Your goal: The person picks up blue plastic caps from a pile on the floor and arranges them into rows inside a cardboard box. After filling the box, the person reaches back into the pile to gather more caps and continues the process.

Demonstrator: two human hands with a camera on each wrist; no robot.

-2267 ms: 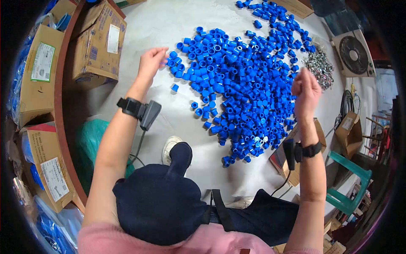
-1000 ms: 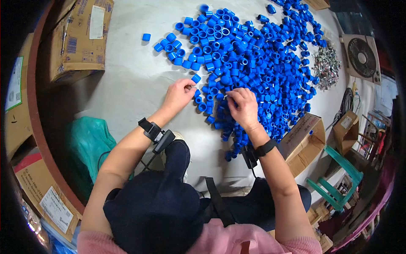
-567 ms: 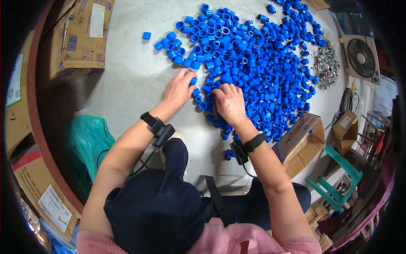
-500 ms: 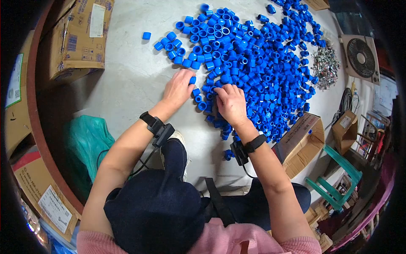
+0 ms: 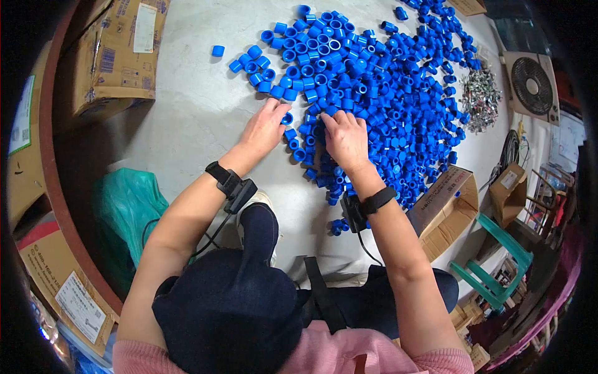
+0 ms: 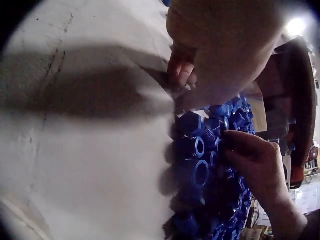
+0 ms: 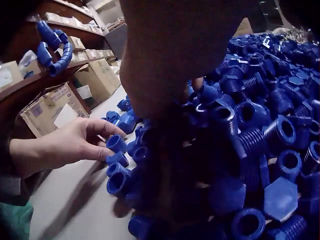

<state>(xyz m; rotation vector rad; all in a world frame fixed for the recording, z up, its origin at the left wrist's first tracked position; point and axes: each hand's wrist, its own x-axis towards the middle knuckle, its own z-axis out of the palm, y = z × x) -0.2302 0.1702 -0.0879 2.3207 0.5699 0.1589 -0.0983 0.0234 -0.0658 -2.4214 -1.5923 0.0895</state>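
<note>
My left hand (image 5: pixel 265 129) is at the left edge of a heap of blue plastic pipe fittings (image 5: pixel 392 118) on the floor. Its thumb and fingers pinch one short, hollow blue pipe fitting (image 5: pixel 286 118), whose open end shows in the right wrist view (image 7: pixel 117 143). My right hand (image 5: pixel 347 138) reaches into the heap, fingers bent down among the fittings. In the left wrist view, the right hand (image 6: pixel 257 162) has its fingertips right at the fittings; I cannot tell whether it grips one. Threaded pieces with hexagonal heads (image 7: pixel 281 199) lie around it.
A cardboard box (image 5: pixel 121 56) stands at the left, by a green plastic bag (image 5: pixel 131 202). On the right are an open carton (image 5: pixel 445 212), a green stool (image 5: pixel 498 268), a fan (image 5: pixel 531 84) and a pile of small metallic-looking pieces (image 5: pixel 481 96). One fitting (image 5: pixel 217 50) lies apart.
Both hands have come down from wide apart to the near left part of the heap. Lately the right hand has shifted slightly farther in, while the fitting in my left fingers has turned.
</note>
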